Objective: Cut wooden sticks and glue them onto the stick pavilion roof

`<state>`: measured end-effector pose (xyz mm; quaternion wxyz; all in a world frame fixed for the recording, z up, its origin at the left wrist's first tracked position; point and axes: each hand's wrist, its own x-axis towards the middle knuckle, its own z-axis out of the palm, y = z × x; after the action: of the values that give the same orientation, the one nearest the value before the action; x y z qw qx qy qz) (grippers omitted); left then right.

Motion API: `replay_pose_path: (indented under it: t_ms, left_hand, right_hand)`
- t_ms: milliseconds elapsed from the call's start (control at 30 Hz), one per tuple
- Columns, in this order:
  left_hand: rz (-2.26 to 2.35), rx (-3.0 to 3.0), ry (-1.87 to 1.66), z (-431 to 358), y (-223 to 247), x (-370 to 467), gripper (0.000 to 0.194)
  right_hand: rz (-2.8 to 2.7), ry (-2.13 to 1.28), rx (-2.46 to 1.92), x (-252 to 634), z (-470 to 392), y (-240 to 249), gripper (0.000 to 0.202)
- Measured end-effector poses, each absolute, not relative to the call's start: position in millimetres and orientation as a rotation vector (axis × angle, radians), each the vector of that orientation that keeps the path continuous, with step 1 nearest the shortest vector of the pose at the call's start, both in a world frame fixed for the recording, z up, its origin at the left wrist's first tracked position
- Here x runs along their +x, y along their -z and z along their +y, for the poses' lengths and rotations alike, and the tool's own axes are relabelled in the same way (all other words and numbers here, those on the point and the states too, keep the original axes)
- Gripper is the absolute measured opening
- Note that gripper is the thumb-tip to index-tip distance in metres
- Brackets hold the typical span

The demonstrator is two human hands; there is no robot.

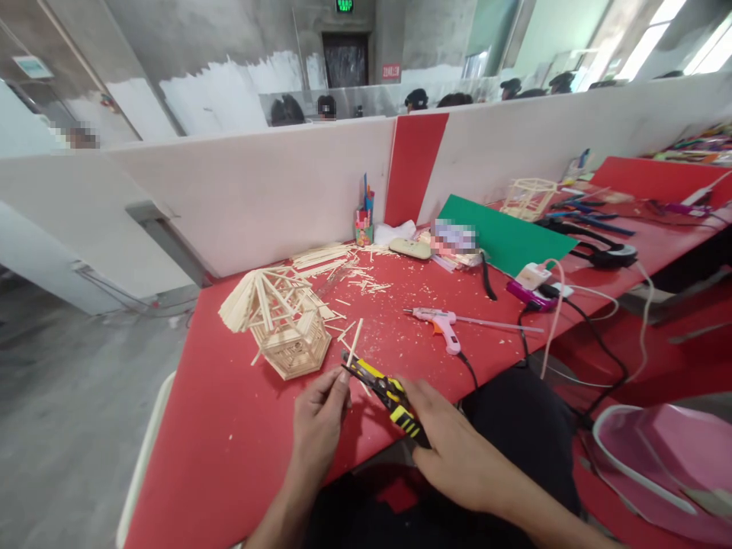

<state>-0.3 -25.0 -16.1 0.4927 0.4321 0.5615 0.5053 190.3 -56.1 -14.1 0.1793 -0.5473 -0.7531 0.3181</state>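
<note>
A thin wooden stick (pixel 355 340) stands up from the fingertips of my left hand (pixel 325 408), which pinch its lower end. My right hand (pixel 449 438) is wrapped round the handles of black-and-yellow pliers (pixel 394 393), whose jaws lie against the stick just above my left fingertips. Left of and beyond my hands, a wooden stick model (pixel 294 347) with a partly covered, slatted roof rests tilted on the red table (pixel 229 473). A pink glue gun (pixel 438 324) lies on its side beyond my right hand, a clear glue stick in its back.
Loose sticks (pixel 325 258) and scraps are strewn behind the model. A pen cup (pixel 364 227), a green board (pixel 503 232) and a purple power strip (pixel 531 296) with trailing cables stand farther back. A white partition (pixel 274 191) bounds the table; people's heads show beyond it.
</note>
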Motion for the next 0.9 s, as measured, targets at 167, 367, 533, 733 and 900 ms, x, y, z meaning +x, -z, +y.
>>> replay_pose_path:
  t_ms: [167, 367, 533, 733, 900]
  left_hand:
    - [1.422, 1.208, -1.207, -26, 8, 5, 0.029]
    - [1.473, 1.428, -1.213, -26, 4, 3, 0.024]
    - [1.463, 1.508, -1.224, -26, -1, 2, 0.025]
    - [1.451, 1.290, -1.215, -28, 1, 2, 0.023]
    - [1.170, 0.979, -0.991, -28, 0, 1, 0.038]
  right_hand:
    - [-2.208, -0.860, -1.558, 188, -48, 9, 0.081]
    - [-2.268, -0.851, -1.456, 190, -43, 4, 0.077]
    - [-2.186, -0.842, -1.372, 188, -39, 10, 0.058]
    - [-2.178, -0.818, -1.307, 193, -33, 22, 0.061]
    - [-2.250, -0.826, -1.263, 203, -30, 20, 0.070]
